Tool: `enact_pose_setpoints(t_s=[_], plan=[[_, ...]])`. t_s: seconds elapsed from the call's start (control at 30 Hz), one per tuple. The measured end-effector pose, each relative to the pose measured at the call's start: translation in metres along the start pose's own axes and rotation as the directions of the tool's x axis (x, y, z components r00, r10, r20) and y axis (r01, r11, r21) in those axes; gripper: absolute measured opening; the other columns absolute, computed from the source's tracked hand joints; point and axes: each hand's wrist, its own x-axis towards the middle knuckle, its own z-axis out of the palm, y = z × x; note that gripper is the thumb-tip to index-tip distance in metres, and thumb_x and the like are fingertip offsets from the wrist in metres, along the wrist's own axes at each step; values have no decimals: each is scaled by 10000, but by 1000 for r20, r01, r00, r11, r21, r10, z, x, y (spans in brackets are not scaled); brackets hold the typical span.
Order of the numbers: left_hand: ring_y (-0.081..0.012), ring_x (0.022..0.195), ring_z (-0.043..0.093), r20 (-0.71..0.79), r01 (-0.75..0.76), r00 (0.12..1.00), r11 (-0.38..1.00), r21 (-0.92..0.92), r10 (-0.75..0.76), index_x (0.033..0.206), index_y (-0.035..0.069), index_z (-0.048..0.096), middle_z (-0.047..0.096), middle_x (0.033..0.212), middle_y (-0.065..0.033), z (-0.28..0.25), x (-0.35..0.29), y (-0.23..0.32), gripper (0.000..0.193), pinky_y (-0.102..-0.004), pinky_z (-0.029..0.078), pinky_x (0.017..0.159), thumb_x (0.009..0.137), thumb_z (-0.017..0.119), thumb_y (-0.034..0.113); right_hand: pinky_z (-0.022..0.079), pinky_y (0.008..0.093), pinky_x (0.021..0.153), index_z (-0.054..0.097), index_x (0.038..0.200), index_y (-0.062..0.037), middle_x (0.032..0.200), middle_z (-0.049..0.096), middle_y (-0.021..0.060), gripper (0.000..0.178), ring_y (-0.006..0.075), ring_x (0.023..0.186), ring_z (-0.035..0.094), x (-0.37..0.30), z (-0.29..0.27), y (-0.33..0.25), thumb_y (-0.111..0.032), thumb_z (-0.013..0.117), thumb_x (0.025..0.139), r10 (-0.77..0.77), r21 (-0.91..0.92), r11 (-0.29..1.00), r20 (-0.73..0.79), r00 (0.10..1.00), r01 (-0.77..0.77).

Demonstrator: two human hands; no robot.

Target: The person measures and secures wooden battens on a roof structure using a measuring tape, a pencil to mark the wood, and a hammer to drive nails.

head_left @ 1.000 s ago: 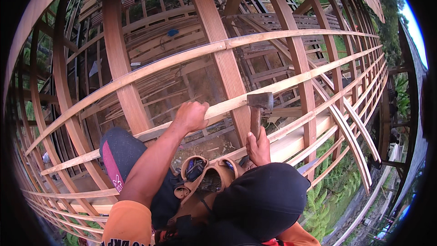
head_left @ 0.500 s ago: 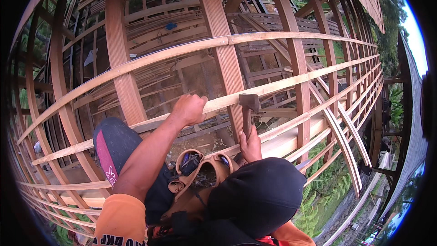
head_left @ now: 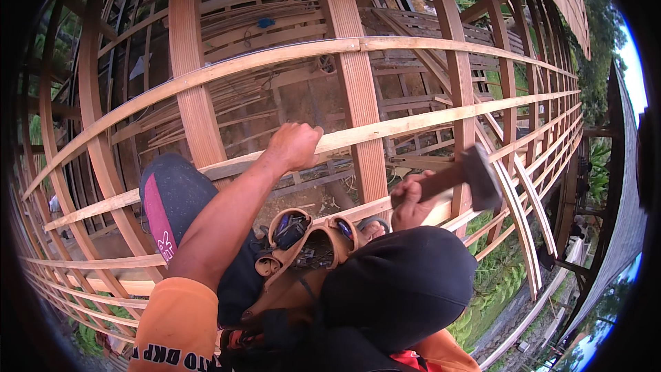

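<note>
My left hand (head_left: 295,145) is closed round a long, pale wooden batten (head_left: 406,122) that crosses the upright reddish posts. In my right hand (head_left: 411,208), I grip a hammer (head_left: 444,180) by its wooden handle. Its dark metal head tilts to the right, apart from the batten and in front of the lower strips. Below and between my hands hangs a tan leather tool pouch (head_left: 313,238) with blue-and-black items and small loose pieces in it. Any nail at my left fingertips is too small to make out.
Upright posts (head_left: 354,96) and horizontal battens form an open lattice around me. Two loose strips (head_left: 516,224) slant down at the right. My bent left knee (head_left: 172,186) is near the frame; a rounded black cloth shape (head_left: 403,286) hides the lower middle. Planks (head_left: 268,38) lie beyond.
The hammer has swung away from the batten, to the right and downward, with my right hand. My left hand stays closed on the batten. The view has shifted slightly.
</note>
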Motion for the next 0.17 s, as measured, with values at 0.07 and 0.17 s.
enact_pose_setpoints(t_s=[0.07,0.17], plan=[[-427,857,698,30,-32,999,999,6,32,985,5,659,709,864,-248,-2,5,8,348,-507,557,799,723,711,228,466,257,563,524,1083,-58,753,574,47,162,112,651,574,-13,-21,79,-201,568,1020,-81,-628,737,284,955,249],[-424,881,700,31,11,999,1000,1,-11,1003,17,661,713,874,-244,8,-3,-4,357,-516,552,822,715,718,221,435,222,520,506,1021,-52,702,564,33,185,98,578,541,-14,0,18,-222,581,1017,502,-298,843,131,855,-449]])
